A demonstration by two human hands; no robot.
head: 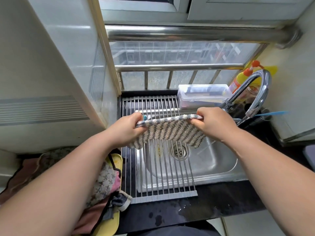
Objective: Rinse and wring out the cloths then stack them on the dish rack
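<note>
A grey-and-white striped cloth (167, 132) hangs spread out above the roll-up dish rack (158, 183) that lies over the left part of the steel sink (211, 160). My left hand (125, 129) pinches its upper left corner. My right hand (213, 124) pinches its upper right corner. The cloth's lower edge hangs just over the rack bars. More cloths (105, 183), pink, grey and patterned, lie heaped in a yellow tray (109, 225) on the counter at the left, partly hidden by my left forearm.
A chrome tap (259, 92) arches over the sink's right side. A clear plastic box (202, 96) sits at the back of the rack, with a yellow bottle (238, 80) behind the tap. Water spots mark the black counter (204, 208) in front.
</note>
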